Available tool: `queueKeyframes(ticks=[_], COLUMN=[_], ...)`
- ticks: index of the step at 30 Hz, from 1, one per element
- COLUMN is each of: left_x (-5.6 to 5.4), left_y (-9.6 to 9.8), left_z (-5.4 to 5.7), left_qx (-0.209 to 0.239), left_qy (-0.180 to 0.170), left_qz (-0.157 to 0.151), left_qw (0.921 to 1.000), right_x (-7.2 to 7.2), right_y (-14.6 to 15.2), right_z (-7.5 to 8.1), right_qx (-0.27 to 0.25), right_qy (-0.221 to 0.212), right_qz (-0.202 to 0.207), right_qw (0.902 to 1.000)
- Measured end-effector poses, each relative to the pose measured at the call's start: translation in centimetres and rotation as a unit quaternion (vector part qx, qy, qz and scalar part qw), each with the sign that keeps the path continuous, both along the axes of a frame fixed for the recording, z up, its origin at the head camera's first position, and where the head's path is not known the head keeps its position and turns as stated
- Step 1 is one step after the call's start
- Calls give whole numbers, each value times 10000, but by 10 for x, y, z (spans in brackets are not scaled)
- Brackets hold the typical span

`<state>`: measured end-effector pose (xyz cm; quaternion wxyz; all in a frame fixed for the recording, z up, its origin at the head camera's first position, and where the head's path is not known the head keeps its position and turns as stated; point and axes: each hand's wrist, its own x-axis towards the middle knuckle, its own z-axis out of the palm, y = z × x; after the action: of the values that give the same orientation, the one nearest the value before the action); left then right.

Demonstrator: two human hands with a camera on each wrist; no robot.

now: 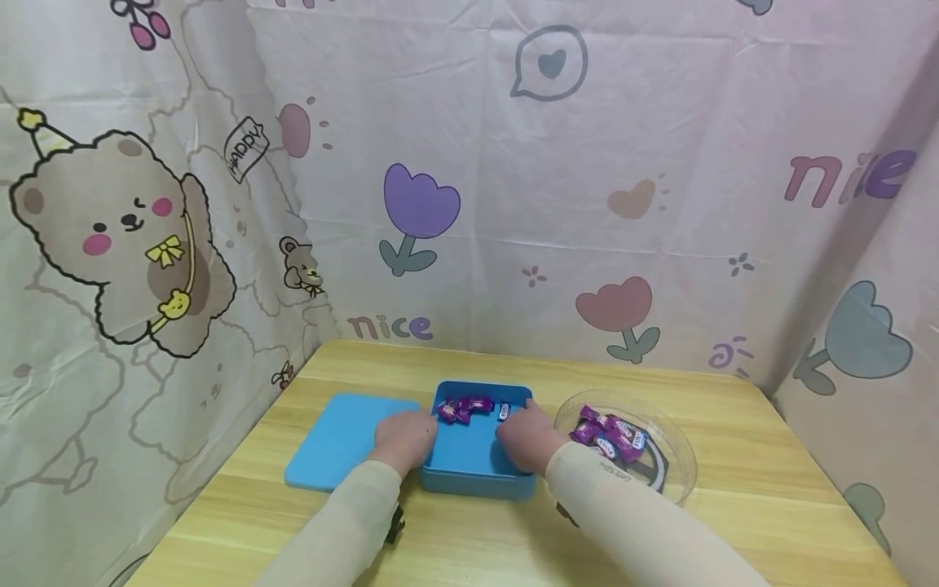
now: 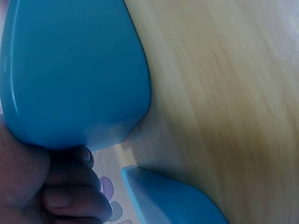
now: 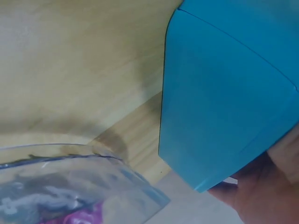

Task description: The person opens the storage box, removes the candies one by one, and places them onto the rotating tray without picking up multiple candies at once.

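Note:
A blue open-topped plastic box sits on the table between both hands. My left hand grips its left wall, its curled fingers showing in the left wrist view beside the box. On the opposite side, my right hand holds the right wall at the rim. The right wrist view shows that hand at the edge of the box. Several purple-wrapped candies lie along the back of the box, and another small wrapped candy lies near the right fingers.
Left of the box, a flat blue lid lies on the wooden table. To the right stands a clear round bowl with several purple candies in it. A printed curtain hangs behind the table and at both sides.

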<state>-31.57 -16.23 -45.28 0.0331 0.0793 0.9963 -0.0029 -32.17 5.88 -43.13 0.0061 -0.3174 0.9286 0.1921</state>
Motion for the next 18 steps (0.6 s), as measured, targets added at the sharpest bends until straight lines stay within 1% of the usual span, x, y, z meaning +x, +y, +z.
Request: queueKeyframes(ticks=[4,6,9,12,14,18], left_x=[0,0,0,0,0,0], left_y=[1,1,2,1,1,2], left_z=[0,1,1,2,1,0], left_qx=[-3,28,27,-16,-34,-24], left_qy=[-25,-38,-37,2,17,2], left_qz=[-52,-55,-64,-114,-117,-81], left_qw=[10000,10000,10000,9999,9999,10000], right_x=[-3,-5,-6,-7,-7,-9], right_y=[2,3,6,12,17,27], right_z=[1,4,12,21,26,31], right_qx=[-324,-526,-965,-1474,-1847,-2261], right_qy=[-215,-258,-398,-632,-828,-910], right_qz=[-56,-52,-93,-214,-388,-589], right_qw=[9992,9983,9945,9868,9785,9681])
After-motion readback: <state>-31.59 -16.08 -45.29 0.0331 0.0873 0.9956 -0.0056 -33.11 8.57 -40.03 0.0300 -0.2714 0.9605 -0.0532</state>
